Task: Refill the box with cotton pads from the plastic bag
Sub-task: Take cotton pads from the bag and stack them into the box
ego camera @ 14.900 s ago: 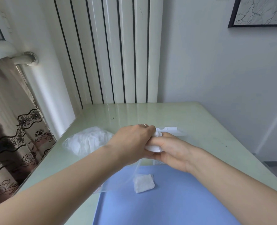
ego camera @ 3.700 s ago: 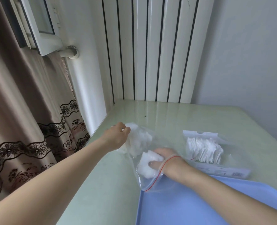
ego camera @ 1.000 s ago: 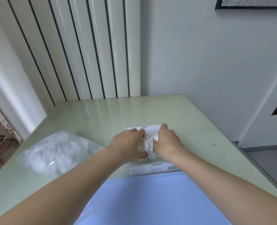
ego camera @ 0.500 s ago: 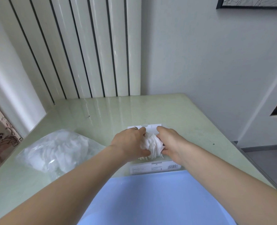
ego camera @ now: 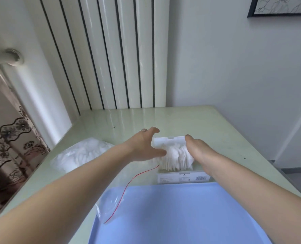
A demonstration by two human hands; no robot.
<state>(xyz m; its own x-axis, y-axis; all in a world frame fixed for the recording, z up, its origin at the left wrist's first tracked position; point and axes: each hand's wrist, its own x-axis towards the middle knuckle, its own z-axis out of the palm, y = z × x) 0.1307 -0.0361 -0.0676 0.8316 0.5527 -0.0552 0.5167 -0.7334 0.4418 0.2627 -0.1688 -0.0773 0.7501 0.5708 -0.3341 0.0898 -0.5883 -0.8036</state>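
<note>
A row of white cotton pads [ego camera: 177, 156] stands in the clear box [ego camera: 183, 177], whose white back flap is up and whose labelled front faces me. My left hand [ego camera: 144, 147] hovers at the box's left side with fingers spread and slightly curved, thumb near the pads, holding nothing. My right hand [ego camera: 197, 150] lies straight along the right side of the pads and touches them. The clear plastic bag [ego camera: 82, 154] with more white pads lies to the left. Its red-lined mouth [ego camera: 128, 184] reaches onto the tray.
A light blue tray [ego camera: 172, 217] lies on the pale green table [ego camera: 216, 131] in front of the box. A white radiator stands behind the table, and a patterned curtain hangs at the far left. The table's right edge drops off near my right arm.
My left hand has let go of the pads and spread open beside the box. My right hand stays against the pads. The bag's red-lined mouth now shows across the tray's corner.
</note>
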